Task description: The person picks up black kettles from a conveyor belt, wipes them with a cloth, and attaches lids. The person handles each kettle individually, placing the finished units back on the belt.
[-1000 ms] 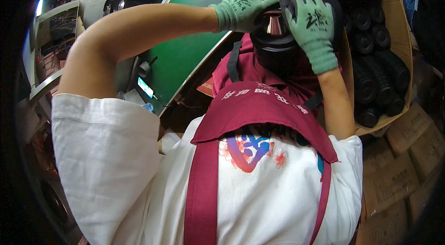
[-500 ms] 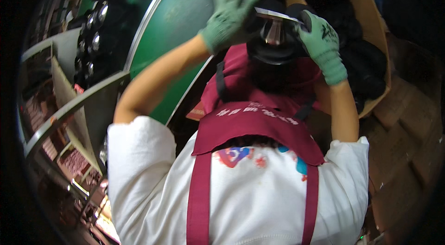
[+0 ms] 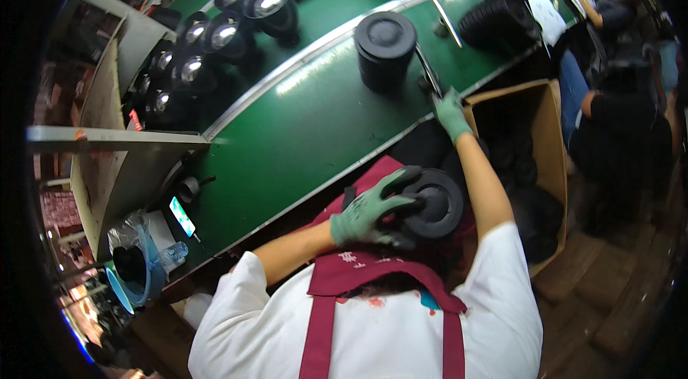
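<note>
My left hand (image 3: 373,214), in a green glove with dark fingertips, is wrapped around the side of a round black part (image 3: 436,203) above my lap. The part shows a ringed face with a raised rim. At the bench's near edge, my right hand (image 3: 451,114), gloved alike, closes around the near end of a thin shiny metal bar (image 3: 427,67). Its fingers are partly hidden. Just left of the bar, a stack of round black parts (image 3: 385,49) stands upright on the green bench (image 3: 301,142).
An open cardboard box (image 3: 562,185) of black parts stands right of my lap. Another metal bar (image 3: 446,19) and a ribbed black stack (image 3: 498,21) lie farther along. Shiny-topped black parts (image 3: 222,35) crowd the far left. A lit phone (image 3: 182,216) sits at left; people work at right.
My right hand has moved from the black part out to the bench edge with the metal bar. My left hand has come lower with the part, whose ringed face now shows.
</note>
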A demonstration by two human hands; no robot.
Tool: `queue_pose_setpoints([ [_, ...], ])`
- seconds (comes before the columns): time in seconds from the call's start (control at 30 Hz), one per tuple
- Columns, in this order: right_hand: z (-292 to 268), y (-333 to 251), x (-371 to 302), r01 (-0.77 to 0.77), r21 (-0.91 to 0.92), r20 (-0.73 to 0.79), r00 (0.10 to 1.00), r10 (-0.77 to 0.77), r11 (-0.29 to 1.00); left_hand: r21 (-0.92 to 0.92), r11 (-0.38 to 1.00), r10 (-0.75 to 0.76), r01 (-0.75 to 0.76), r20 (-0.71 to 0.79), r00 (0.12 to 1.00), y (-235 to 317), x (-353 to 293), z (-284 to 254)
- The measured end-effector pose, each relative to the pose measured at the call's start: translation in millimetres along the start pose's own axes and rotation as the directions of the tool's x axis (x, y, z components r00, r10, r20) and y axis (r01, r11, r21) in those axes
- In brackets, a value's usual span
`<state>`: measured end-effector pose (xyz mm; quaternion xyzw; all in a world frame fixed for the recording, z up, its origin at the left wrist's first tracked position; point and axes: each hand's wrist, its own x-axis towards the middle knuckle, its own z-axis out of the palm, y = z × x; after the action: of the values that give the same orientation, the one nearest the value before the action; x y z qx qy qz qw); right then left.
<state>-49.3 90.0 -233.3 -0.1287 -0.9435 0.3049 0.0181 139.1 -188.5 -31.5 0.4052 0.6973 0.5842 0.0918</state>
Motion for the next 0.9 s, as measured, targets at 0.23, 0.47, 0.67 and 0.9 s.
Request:
queue_pose_setpoints([
  [0.23, -162.2, -158.1, -120.0, 0.327, 0.731, 0.178, 0.756, -0.63, 0.599, -0.741, 0.67, -0.627, -0.047, -0.598, 0.5, -13.7, -61.9, -118.6],
  [0.47, -190.7, -312.4, -69.6, 0.483, 0.552, 0.265, 0.671, -0.692, 0.68, -0.921, 0.389, -0.72, -0.016, -0.314, 0.619, -44.5, 11.3, -212.4],
  [0.67, -126.1, -349.4, 81.6, 0.19, 0.743, 0.152, 0.886, -0.439, 0.642, 0.119, 0.888, -0.087, 0.445, -0.906, 0.415, -115.4, 83.3, -281.4],
  [0.9, -0.8, -354.0, 209.1, 0.162, 0.045, 0.191, 0.967, -0.167, 0.986, 0.72, 0.532, 0.23, 0.446, -0.63, 0.742, -214.0, 205.8, -419.0],
])
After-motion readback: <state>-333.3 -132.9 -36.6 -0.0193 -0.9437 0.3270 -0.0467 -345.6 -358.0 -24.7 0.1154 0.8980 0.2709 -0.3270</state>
